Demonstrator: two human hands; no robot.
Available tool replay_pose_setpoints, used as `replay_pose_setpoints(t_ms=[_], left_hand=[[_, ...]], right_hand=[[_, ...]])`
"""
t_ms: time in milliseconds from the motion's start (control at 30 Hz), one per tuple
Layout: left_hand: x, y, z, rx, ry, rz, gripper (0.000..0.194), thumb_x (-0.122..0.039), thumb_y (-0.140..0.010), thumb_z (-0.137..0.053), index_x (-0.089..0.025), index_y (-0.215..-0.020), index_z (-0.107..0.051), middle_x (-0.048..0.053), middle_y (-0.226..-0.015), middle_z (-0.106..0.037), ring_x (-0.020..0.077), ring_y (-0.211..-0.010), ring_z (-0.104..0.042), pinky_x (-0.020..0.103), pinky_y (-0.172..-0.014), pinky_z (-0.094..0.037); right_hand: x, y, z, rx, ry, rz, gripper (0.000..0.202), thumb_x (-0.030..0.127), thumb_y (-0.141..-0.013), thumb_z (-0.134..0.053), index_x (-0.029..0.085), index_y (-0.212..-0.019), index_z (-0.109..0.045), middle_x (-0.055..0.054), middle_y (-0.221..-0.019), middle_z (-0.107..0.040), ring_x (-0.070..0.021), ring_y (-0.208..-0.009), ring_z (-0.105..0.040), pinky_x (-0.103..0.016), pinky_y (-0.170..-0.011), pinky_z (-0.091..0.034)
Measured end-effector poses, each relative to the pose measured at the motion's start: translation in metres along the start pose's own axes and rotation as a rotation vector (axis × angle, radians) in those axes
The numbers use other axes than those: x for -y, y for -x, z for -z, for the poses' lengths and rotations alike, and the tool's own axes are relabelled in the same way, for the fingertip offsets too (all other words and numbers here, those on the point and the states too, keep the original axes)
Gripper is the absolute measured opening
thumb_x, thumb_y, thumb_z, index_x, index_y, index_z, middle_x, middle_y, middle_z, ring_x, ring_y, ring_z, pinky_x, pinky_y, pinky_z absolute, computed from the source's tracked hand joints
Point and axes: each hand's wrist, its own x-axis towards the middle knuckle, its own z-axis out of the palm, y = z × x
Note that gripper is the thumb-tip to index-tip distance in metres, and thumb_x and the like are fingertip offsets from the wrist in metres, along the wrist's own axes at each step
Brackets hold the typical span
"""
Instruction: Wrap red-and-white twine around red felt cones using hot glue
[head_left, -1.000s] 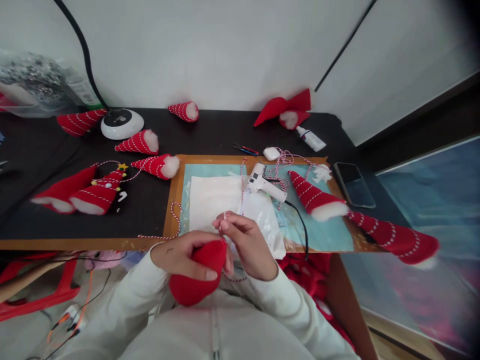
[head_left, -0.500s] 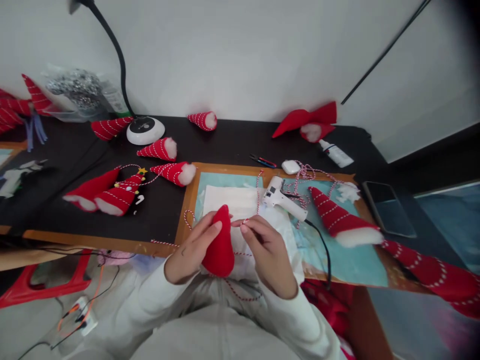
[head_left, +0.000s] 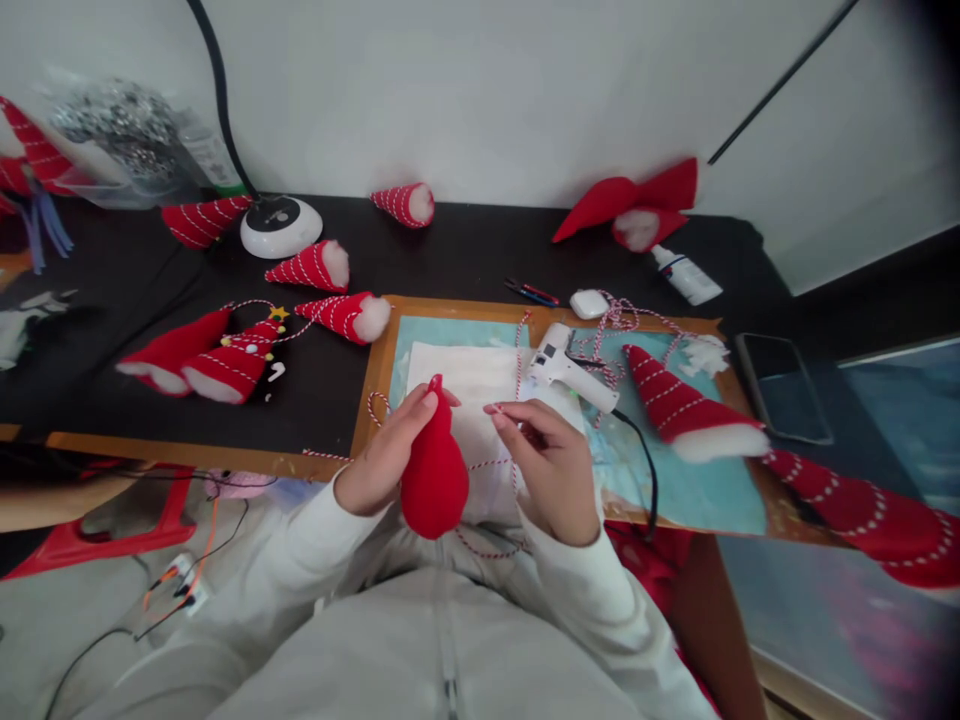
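My left hand (head_left: 386, 452) is closed round the upper part of a plain red felt cone (head_left: 435, 480), its narrow tip pointing up and away from me. To the right of the cone, my right hand (head_left: 547, 455) pinches the end of a red-and-white twisted cord (head_left: 490, 463) between thumb and forefinger. The cord also hangs in a loop below the cone near my lap. A white paper sheet (head_left: 465, 362) lies under my hands. Just past my right hand rests a white glue gun (head_left: 574, 370), its black cable running down the table.
Finished cord-wrapped red cones (head_left: 326, 265) lie at left, one decorated with a star. A large wrapped cone (head_left: 686, 410), a phone (head_left: 784, 388), a white bottle (head_left: 686, 275) and pliers (head_left: 531, 292) lie at right and back. A lamp base (head_left: 281, 228) stands back left.
My right hand has drawn slightly away from the cone with the cord end. The cone has tilted a little in my left hand. The whole view has shifted somewhat.
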Motion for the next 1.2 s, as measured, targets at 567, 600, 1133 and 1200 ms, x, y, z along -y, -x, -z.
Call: replay_pose_setpoints(t_ms=[567,600,1133,1200], left_hand=[[-0.002,0.003,-0.011,0.031,-0.015,-0.146,0.031,-0.042,-0.080,-0.078,-0.022,-0.097,-0.063,0.000,-0.090,-0.066,0.0117,-0.074,-0.058,0.021,-0.067,-0.045],[-0.001,0.003,-0.012,0.019,-0.031,-0.153,0.030,-0.042,-0.079,-0.079,-0.022,-0.096,-0.064,0.000,-0.088,-0.065,0.0119,-0.074,-0.057,0.021,-0.067,-0.045],[-0.017,-0.010,0.000,-0.087,0.283,-0.074,0.028,-0.041,-0.080,-0.077,-0.018,-0.091,-0.064,0.001,-0.080,-0.068,0.0127,-0.068,-0.063,0.022,-0.063,-0.051],[-0.024,-0.016,0.006,-0.036,0.413,-0.003,0.027,-0.042,-0.082,-0.074,-0.020,-0.093,-0.063,-0.002,-0.077,-0.064,0.0107,-0.063,-0.061,0.021,-0.060,-0.050]], right_hand=[[0.020,-0.001,0.004,-0.026,-0.032,0.083,0.010,0.033,-0.086,-0.071,0.024,-0.084,-0.077,-0.002,-0.079,-0.075,-0.0132,-0.059,-0.055,-0.028,-0.057,-0.045],[0.021,-0.002,0.003,-0.020,-0.036,0.082,0.011,0.033,-0.086,-0.071,0.024,-0.083,-0.077,-0.003,-0.080,-0.075,-0.0136,-0.060,-0.056,-0.028,-0.058,-0.046],[-0.073,-0.039,0.051,-0.215,0.993,0.245,0.056,0.011,-0.083,-0.045,0.002,-0.138,-0.053,-0.026,-0.139,-0.059,-0.0354,-0.134,-0.049,-0.055,-0.111,-0.039],[-0.088,-0.050,0.059,-0.138,1.111,0.234,0.059,0.009,-0.079,-0.047,-0.001,-0.136,-0.053,-0.027,-0.138,-0.059,-0.0366,-0.134,-0.048,-0.054,-0.112,-0.038]])
